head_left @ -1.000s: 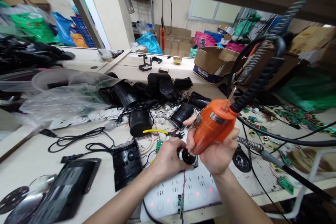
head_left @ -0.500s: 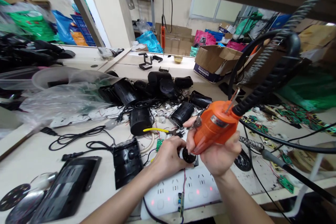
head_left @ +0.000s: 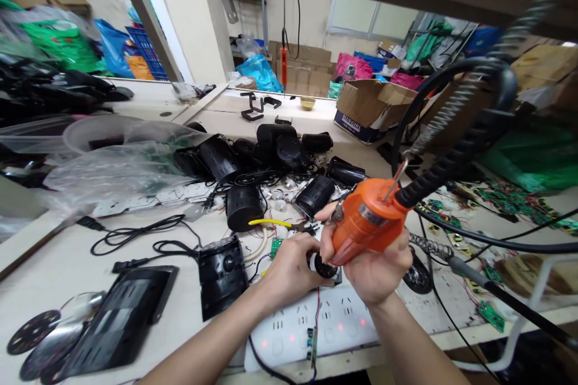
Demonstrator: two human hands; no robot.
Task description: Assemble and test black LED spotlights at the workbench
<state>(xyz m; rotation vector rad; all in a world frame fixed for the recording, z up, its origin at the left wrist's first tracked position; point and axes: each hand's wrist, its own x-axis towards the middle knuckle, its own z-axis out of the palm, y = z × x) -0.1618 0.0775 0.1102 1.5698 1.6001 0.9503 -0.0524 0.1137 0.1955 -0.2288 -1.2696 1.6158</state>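
The right hand [head_left: 377, 267] was wrapped around an orange electric screwdriver [head_left: 363, 222] just right of frame centre, fingers [head_left: 326, 212] curled tight on the body. The left hand [head_left: 291, 264] sat immediately to its left, fingers [head_left: 311, 242] pinching a small round black part [head_left: 324, 266] held just above a white power strip [head_left: 316, 328] at the lower centre of the frame.

Orientation: the screwdriver's long axis ran on a diagonal, nose down and toward the lower left onto the black part, tail up and toward the upper right, where a thick black ribbed cable [head_left: 456, 153] left it. The bit itself was hidden between the two hands.

Assessment of the step in hand, driving into the part: the tool was best kept in line with the fastener rather than leaning, since the heavy cable appeared to pull the tail sideways. The pinch on the part should be firm enough to resist twisting, fingertips clear of the bit. Loose black housings [head_left: 244, 207] and wires lay scattered on the tabletop [head_left: 54, 271] behind, close to the working area.
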